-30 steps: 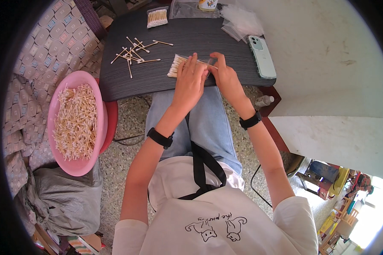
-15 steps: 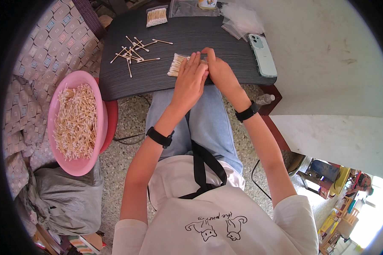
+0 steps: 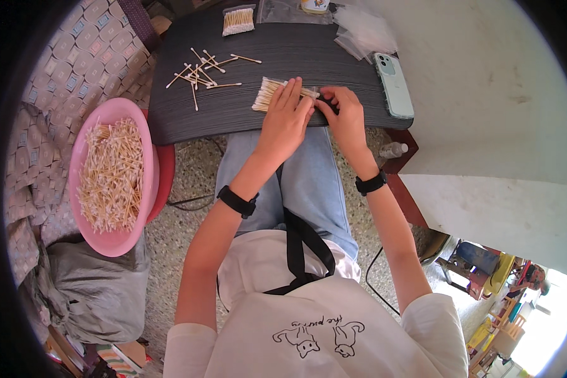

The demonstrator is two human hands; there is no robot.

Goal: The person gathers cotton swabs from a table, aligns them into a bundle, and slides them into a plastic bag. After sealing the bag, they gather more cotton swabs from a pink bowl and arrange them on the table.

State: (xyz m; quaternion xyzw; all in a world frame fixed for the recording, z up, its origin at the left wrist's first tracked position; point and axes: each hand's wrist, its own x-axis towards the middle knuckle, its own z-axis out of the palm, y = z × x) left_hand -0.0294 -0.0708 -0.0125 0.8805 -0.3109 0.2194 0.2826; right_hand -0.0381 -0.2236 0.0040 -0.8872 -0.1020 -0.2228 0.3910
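- Near edge of a dark tabletop (image 3: 283, 53), right of its middle: a clear bag of cotton swabs (image 3: 266, 96), lying flat, perhaps for firm support from below.
- Across that bag, palm down with fingers together: the left hand (image 3: 286, 122), seemingly to keep the swabs in line; thumb's grip on the film impossible to tell.
- At the bag's right end, almost meeting the other: the right hand (image 3: 346, 120), curled, with thumb and fingertips parted, probably there for reach to the film; actual contact unclear.
- Farther left: loose swabs (image 3: 201, 75), scattered crosswise, within easy reach.
- Left, beside the tabletop: a pink basin (image 3: 150, 160), heaped with more swabs, its walls keeping the heap together.
- Far side: a filled bag (image 3: 238, 21), apparently out of the way; farther right, thin clear bags (image 3: 366, 28) in a loose stack.
- Right edge: a pale phone (image 3: 394, 88), lying back up, clear of both hands.
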